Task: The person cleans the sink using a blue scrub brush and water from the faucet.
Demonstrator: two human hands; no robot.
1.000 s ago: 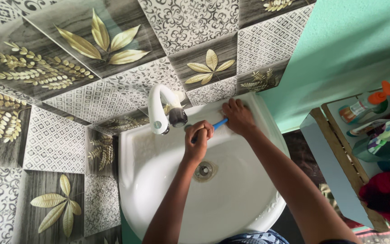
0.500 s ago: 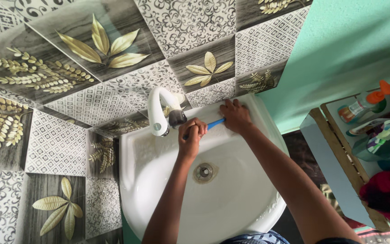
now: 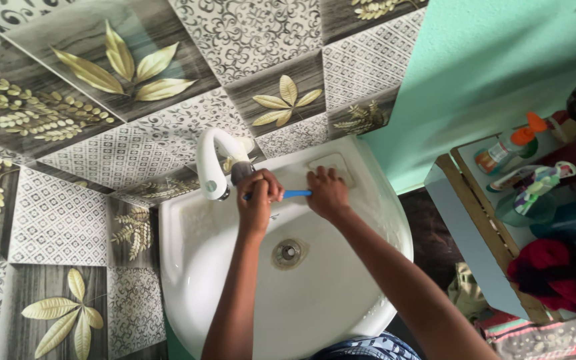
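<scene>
step in hand: both hands work at the base of the white tap [image 3: 211,160], at the far rim of the white basin [image 3: 341,300]; it looks like scrubbing with a blue-handled brush [image 3: 297,194].
left hand [image 3: 256,200]: clenched around the brush's head end, pressed against the tap's grey fitting [image 3: 241,172].
right hand [image 3: 327,193]: grasping the far end of the blue handle, fingers curled over it, just left of the soap recess [image 3: 331,165].
where the brush is: lying level between the two hands, only a short blue stretch showing; bristles hidden, so i cannot tell where they touch.
doing it well: my judgement is that short strokes, kept tight against the fitting, with the right hand steadying the handle, would suit.
risk: a slip could knock knuckles on the spout.
counts: one tap, one basin, one drain [image 3: 288,252], one brush, two hands.
right of basin: a shelf [image 3: 475,233] with one orange-capped bottle [image 3: 508,148] and a red cloth [image 3: 548,270]; other items too jumbled to count.
</scene>
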